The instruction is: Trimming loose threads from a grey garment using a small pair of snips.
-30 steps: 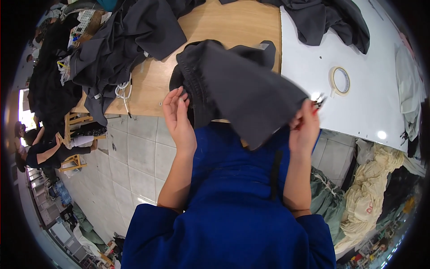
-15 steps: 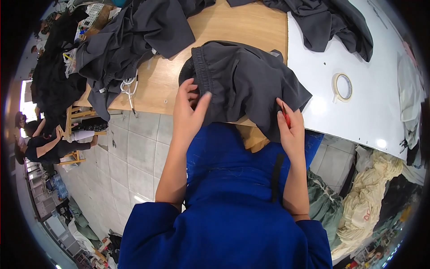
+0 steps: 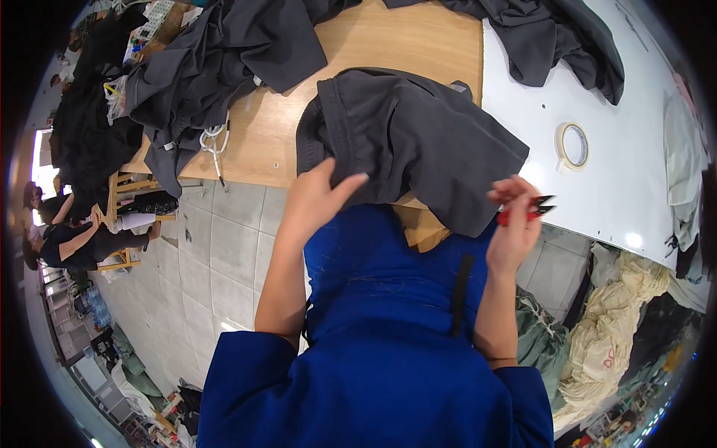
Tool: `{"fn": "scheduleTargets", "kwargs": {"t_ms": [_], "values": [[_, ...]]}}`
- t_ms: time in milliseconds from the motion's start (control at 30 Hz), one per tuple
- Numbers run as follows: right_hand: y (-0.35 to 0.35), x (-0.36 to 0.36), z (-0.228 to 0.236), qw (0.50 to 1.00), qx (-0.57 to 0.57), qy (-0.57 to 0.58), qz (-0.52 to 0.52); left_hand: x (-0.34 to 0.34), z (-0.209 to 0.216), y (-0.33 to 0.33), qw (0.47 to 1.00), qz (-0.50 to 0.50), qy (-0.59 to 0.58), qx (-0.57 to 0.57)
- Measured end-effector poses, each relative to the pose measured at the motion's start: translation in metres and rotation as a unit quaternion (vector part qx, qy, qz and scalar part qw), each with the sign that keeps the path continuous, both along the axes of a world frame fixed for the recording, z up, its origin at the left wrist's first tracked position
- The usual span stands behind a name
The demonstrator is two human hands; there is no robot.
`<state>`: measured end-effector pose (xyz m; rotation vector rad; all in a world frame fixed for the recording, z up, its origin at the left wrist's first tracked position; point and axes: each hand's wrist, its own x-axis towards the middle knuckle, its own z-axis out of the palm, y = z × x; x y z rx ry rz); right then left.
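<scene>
Dark grey trousers or shorts [image 3: 426,142] with a gathered elastic waistband [image 3: 340,127] lie at the table's near edge, one leg part draping over it. My left hand [image 3: 317,198] is by the lower end of the waistband, thumb spread away from the fingers and not closed on the cloth. In my right hand [image 3: 514,231] is a pair of red thread snips [image 3: 523,213], their dark blades pointing right. That hand is just off the garment's lower right corner, apart from the cloth.
More dark grey garments [image 3: 224,60] are heaped at the table's left, with another pile [image 3: 545,41] at the far right. A tape roll [image 3: 573,145] lies on the white tabletop [image 3: 515,127]. White cord [image 3: 214,142] hangs near the left edge. Cream cloth bundles [image 3: 616,321] stand below right.
My right hand has come off the cloth and moved right, turning the snips' blades outward. My left hand has shifted slightly down and right, its thumb still spread. The garment's right corner lies flatter.
</scene>
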<state>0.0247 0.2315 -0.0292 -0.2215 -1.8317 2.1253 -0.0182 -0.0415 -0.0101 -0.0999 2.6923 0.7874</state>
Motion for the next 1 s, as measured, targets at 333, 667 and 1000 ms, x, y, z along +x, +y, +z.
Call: {"fn": "scheduleTargets", "kwargs": {"t_ms": [333,667,1000], "values": [[-0.047,-0.002,0.02,0.959,0.127,0.033,0.253,0.013,-0.009,-0.002,0.696,0.206,-0.136,0.675],[-0.052,0.004,0.038,0.967,0.207,0.032,0.144,0.025,-0.004,0.021,0.509,0.172,-0.134,0.833],[-0.055,0.002,0.037,0.94,0.317,0.11,0.059,0.026,-0.009,0.033,0.395,0.144,-0.163,0.893]]}}
